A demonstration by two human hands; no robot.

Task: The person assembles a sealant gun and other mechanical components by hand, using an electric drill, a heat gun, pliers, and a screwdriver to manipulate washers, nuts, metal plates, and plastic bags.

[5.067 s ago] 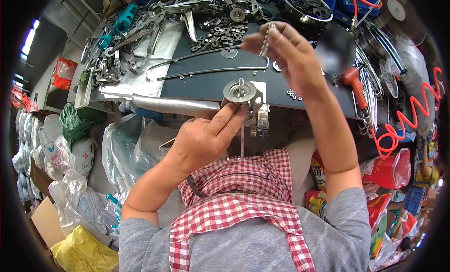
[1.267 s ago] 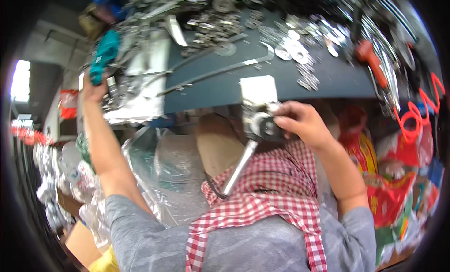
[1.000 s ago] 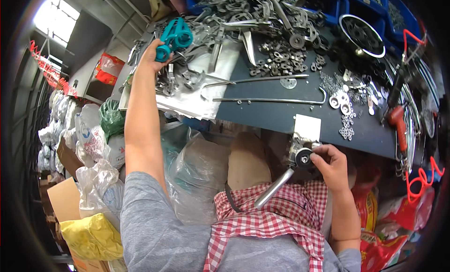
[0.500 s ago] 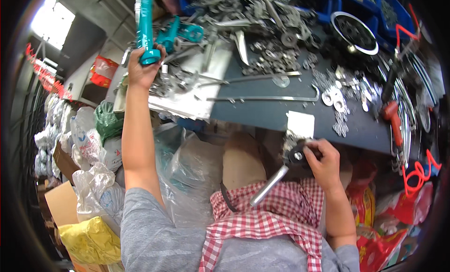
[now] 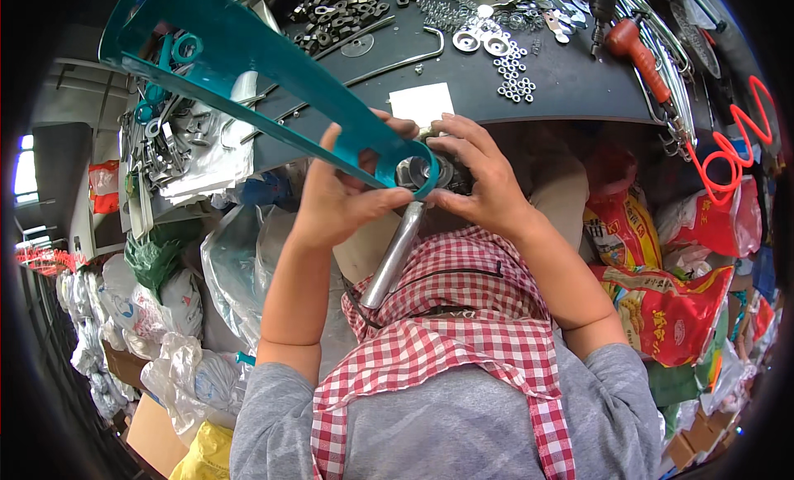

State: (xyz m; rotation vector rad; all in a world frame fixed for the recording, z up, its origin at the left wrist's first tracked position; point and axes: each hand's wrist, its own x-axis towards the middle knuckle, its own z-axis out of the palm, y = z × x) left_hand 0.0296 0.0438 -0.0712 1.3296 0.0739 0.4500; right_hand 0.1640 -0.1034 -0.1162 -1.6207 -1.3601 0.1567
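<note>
Dark bench (image 5: 571,85) with nuts (image 5: 516,86), springs (image 5: 447,17)

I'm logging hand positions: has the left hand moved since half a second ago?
Yes: judged against the white plate, the left hand, holding the teal frame, has come rightward and nearer the checked apron.

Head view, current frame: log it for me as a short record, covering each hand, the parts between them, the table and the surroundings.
Left hand: gripping the teal frame near its ring end
Right hand: fingers at the metal fitting; contact partly hidden
Ring end: at the fitting; whether seated is unclear
Metal tube: slanting down toward the checked apron
Table: loose nuts, a bent rod, a red-handled tool
Surroundings: red coiled hose at right
</note>
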